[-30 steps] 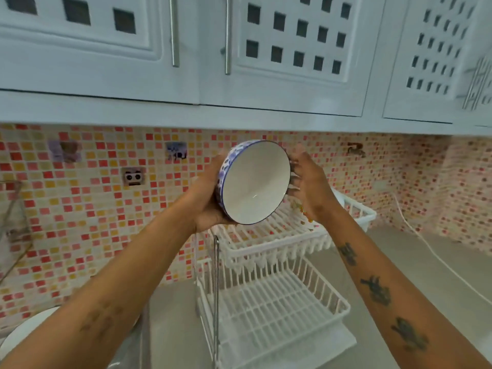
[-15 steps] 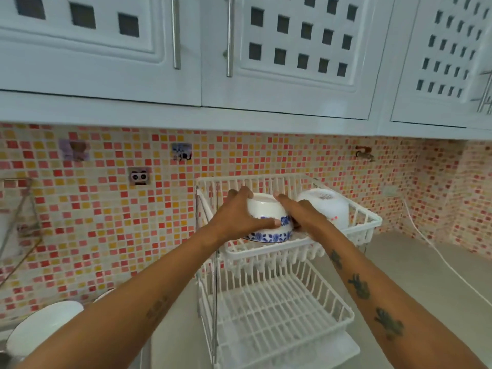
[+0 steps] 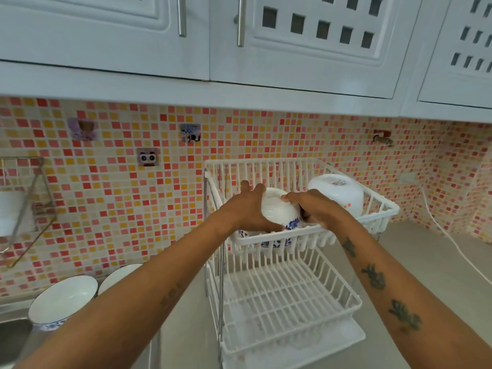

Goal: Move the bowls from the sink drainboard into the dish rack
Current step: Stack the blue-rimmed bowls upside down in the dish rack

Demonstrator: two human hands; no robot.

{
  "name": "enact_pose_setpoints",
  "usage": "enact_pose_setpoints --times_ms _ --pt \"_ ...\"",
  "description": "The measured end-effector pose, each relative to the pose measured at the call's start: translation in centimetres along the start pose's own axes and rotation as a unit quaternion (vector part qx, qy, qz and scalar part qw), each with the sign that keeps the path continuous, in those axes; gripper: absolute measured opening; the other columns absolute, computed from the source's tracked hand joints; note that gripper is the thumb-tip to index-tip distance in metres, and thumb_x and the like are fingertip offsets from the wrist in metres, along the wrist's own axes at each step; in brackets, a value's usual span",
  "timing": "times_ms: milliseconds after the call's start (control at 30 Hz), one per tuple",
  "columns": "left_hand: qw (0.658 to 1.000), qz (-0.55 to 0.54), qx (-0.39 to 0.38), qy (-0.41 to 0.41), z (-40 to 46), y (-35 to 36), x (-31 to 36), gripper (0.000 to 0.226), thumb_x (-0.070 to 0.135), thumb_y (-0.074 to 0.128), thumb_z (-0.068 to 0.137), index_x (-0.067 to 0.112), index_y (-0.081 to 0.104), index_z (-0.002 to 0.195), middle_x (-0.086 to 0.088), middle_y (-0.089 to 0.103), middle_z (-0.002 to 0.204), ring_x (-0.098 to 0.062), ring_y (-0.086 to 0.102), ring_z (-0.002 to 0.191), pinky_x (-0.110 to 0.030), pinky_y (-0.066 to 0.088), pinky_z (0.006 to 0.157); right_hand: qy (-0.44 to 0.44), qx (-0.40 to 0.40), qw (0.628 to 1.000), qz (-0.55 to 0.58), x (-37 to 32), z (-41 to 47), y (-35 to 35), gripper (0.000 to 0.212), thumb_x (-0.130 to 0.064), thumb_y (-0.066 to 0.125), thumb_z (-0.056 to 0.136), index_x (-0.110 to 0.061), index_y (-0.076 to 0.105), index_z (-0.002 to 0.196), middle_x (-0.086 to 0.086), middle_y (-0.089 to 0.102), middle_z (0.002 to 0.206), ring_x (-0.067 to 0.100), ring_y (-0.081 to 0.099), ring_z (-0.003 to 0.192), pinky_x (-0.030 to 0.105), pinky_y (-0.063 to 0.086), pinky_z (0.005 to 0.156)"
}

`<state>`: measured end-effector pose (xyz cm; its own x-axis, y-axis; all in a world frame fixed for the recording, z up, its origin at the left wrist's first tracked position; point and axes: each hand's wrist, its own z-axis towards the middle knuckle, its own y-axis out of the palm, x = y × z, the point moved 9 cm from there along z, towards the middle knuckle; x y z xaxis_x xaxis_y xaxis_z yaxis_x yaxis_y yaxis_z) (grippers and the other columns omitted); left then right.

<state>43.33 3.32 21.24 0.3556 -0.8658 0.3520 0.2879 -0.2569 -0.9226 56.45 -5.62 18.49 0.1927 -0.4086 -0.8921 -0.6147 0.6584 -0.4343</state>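
Between both hands, upturned blue-patterned bowl

White cabinets, mosaic-tiled wall

Soft, even daylight fills the kitchen, bright with no hard shadows. The white cabinets look slightly washed out. The wide lens bows straight lines near the edges, and the forearms at the bottom are slightly blurred.
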Motion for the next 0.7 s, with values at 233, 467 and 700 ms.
enact_pose_setpoints --times_ms 233,467,700 --pt "1.0 0.02 -0.008 0.008 0.1 0.3 0.3 0.102 0.051 0.078 0.07 0.023 0.019 0.149 -0.01 0.024 0.146 -0.034 0.055 0.119 -0.039 0.05 0.093 0.011 -0.016 1.0 -0.013 0.2 0.0 0.4 0.05 -0.039 0.066 0.077 -0.007 0.057 0.114 0.016 0.068 0.114 0.032 0.065 0.106 0.048 0.05 0.101" --pt "0.997 -0.07 -0.002 -0.008 -0.6 -1.0 0.2 0.104 0.05 0.075 0.075 0.019 0.013 0.152 -0.013 0.029 0.149 -0.032 0.051 0.125 -0.039 0.049 0.099 -0.057 0.084 0.986 -0.13 -1.5 -1.0 -0.5 0.051 -0.037 0.06 0.087 -0.004 0.058 0.125 0.015 0.064 0.124 0.03 0.062 0.109 0.039 0.049 0.096" --pt "0.983 -0.148 0.104 0.031 -5.7 -5.7 -2.6 0.094 0.056 0.056 0.088 0.025 -0.003 0.154 -0.008 0.014 0.163 -0.027 0.023 0.148 -0.045 0.03 0.116 -0.322 0.245 0.911 -0.073 -6.3 -7.0 -2.1 0.036 -0.018 0.061 0.09 -0.011 0.059 0.125 0.01 0.058 0.13 0.025 0.057 0.119 0.033 0.042 0.098"
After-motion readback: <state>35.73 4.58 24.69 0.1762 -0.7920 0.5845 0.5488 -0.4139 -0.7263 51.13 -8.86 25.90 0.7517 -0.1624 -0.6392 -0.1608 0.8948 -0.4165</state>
